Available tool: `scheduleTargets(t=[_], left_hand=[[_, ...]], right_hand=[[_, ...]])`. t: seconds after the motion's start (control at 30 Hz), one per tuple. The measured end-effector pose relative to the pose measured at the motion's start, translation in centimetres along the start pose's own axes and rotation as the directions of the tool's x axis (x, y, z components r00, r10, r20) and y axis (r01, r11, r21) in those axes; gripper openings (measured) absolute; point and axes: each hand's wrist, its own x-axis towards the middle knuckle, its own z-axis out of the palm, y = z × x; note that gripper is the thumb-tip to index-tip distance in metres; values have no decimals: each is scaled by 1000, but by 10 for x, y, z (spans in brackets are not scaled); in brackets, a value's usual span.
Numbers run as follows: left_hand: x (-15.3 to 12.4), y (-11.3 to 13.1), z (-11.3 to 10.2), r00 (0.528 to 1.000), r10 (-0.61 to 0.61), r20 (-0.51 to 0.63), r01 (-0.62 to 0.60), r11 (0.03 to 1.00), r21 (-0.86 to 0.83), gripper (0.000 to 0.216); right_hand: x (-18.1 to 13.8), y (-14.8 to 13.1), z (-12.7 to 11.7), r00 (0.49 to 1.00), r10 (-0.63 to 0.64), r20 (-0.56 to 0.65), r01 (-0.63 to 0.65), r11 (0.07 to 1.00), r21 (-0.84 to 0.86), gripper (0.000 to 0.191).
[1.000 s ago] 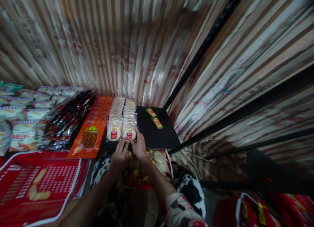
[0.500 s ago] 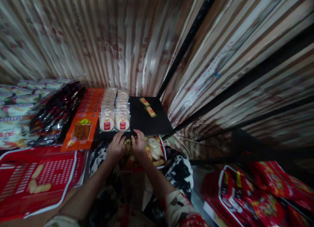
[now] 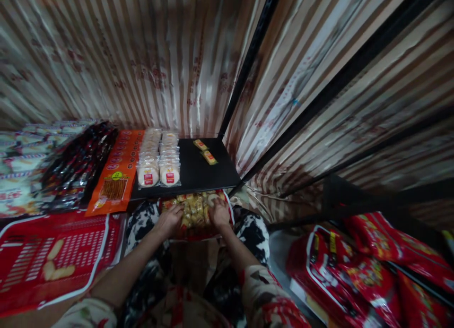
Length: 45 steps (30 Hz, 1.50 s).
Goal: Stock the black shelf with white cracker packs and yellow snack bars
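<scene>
Reaching into red container (image 3: 231,208), left hand (image 3: 171,220) on its 9 o'clock side, right hand (image 3: 219,213) at about 2; both with fingers bent down among yellow wrapped snacks (image 3: 194,209), can't tell if either grips anything. Snacks lie inside container, which sits between black-and-white trouser legs (image 3: 253,233), right by near edge of black shelf (image 3: 191,174). Clock read from container: shelf at 12, two yellow packets (image 3: 209,157) lying on it, nearly end to end; two columns of round white crackers (image 3: 170,169) in clear wrap, overlapping, at 11; flat orange packet (image 3: 115,181) beside them, 10; shiny dark packets (image 3: 80,165) next, also 10; white packets (image 3: 23,163) beyond. Red basket (image 3: 83,238) at 8–9, few pale oblong pieces (image 3: 63,271) inside. Red packets (image 3: 372,276) at 4, blurry.
</scene>
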Motion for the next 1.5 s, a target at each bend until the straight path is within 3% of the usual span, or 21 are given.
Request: scheduleTargets(t=[0.17, 0.37, 0.6, 0.7, 0.87, 1.03, 1.2, 1.33, 1.5], left_hand=[[-1, 3, -7, 999, -28, 16, 28, 1000, 12, 24], [0, 3, -7, 999, -44, 31, 44, 999, 7, 27], [0, 5, -11, 993, -115, -18, 114, 992, -60, 38], [0, 5, -14, 982, -187, 8, 187, 974, -130, 42], [-2, 3, -20, 960, -272, 70, 280, 920, -273, 48], [-3, 0, -19, 919, -296, 261, 373, 869, -326, 32], [-3, -2, -20, 915, -305, 265, 397, 800, -449, 23], [-3, -3, -21, 917, -313, 247, 399, 696, -597, 26], [-4, -4, -14, 915, -294, 275, 390, 472, -791, 37]], right_hand=[[-3, -2, -3, 999, -48, 19, 48, 999, 18, 21], [-20, -15, -4, 992, -128, -6, 128, 988, 89, 21], [-38, -34, -18, 998, 56, 31, -62, 949, 310, 16], [-40, -44, -28, 994, 58, 94, -98, 854, 511, 12], [-42, -60, -30, 961, 63, 271, -251, 613, 749, 21], [-45, -65, -24, 944, 85, 319, -321, 459, 828, 36], [-52, -61, -19, 935, 148, 322, -352, 294, 888, 49], [-60, -57, -8, 929, 196, 315, -355, 226, 907, 52], [-64, -61, 8, 916, 242, 321, -364, 162, 917, 51]])
